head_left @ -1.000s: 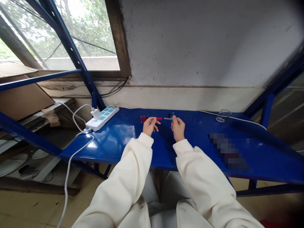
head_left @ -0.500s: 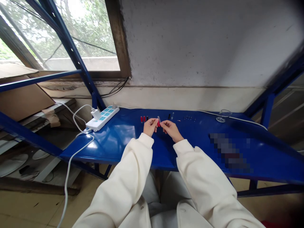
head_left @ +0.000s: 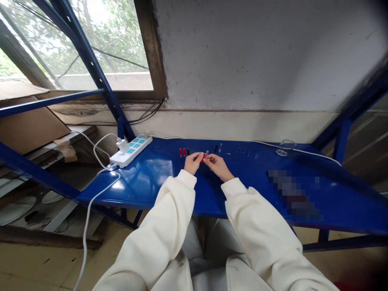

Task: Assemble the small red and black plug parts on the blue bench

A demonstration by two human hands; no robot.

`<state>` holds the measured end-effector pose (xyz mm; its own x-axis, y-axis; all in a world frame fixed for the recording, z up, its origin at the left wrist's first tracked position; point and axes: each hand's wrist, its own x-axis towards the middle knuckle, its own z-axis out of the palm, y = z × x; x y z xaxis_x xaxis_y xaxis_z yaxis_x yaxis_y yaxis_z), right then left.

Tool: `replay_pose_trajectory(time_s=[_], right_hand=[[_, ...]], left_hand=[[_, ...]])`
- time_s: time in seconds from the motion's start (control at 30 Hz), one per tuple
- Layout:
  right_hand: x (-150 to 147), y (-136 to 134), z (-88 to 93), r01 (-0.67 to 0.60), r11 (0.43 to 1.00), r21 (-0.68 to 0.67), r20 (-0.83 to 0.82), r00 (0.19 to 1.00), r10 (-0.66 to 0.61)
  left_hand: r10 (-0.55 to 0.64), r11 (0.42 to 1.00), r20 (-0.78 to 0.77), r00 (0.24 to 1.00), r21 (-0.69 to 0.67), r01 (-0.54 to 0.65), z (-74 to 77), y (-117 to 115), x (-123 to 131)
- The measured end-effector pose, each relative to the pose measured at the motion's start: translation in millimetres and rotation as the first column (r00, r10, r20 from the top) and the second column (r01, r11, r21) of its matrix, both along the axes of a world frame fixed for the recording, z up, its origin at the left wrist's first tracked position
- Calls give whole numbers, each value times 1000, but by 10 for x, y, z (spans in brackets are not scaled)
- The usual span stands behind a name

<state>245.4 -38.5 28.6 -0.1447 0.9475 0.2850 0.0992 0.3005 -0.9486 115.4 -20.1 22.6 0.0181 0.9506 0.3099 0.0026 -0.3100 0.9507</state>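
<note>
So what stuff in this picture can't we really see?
In the head view:
Parts of the red tube and clear tube: hidden by the left hand and right hand.
Dark thing on the right: blurred into squares.
Tiny pieces on the table: too small to name.
White cord: cut off by the bottom edge.

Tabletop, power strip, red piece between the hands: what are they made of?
Tabletop: probably painted metal, glossy blue, with bright reflections.
Power strip: likely moulded plastic; uniform white, rounded edges.
Red piece: perhaps plastic, judging by its solid red colour; mostly covered, so finish unclear.
</note>
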Motion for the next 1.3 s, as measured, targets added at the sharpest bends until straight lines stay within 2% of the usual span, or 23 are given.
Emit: replay_pose_trajectory(time_s=[0.23, 0.43, 0.57, 0.67, 0.83, 1.03, 1.3], right_hand=[[3, 19, -45, -24, 997, 76, 62, 998, 19], [20, 39, -66, 40, 992, 122, 170, 984, -61], [86, 99, -64, 137, 979, 151, 245, 954, -171], [186, 176, -39, 221, 967, 127, 312, 916, -251], [430, 363, 15, 300, 954, -27, 436, 862, -259], [641, 613, -40, 412, 911, 0, 615, 719, -325], [576, 775, -171, 441, 889, 123, 696, 601, -394]], left_hand=[[-40, 999, -8, 999, -18, 39, 66, -54, 2], [-51, 997, 70, 996, -54, 54, 53, -31, 16], [9, 992, 81, 997, -122, 1, 38, 0, 18], [42, 987, 44, 998, -158, -34, 20, 13, 15], [-11, 990, -76, 997, -138, 1, -10, -6, 15], [-93, 988, -164, 982, -136, 70, -6, -48, 39], [-79, 988, -184, 980, -146, 52, 27, -77, 50]])
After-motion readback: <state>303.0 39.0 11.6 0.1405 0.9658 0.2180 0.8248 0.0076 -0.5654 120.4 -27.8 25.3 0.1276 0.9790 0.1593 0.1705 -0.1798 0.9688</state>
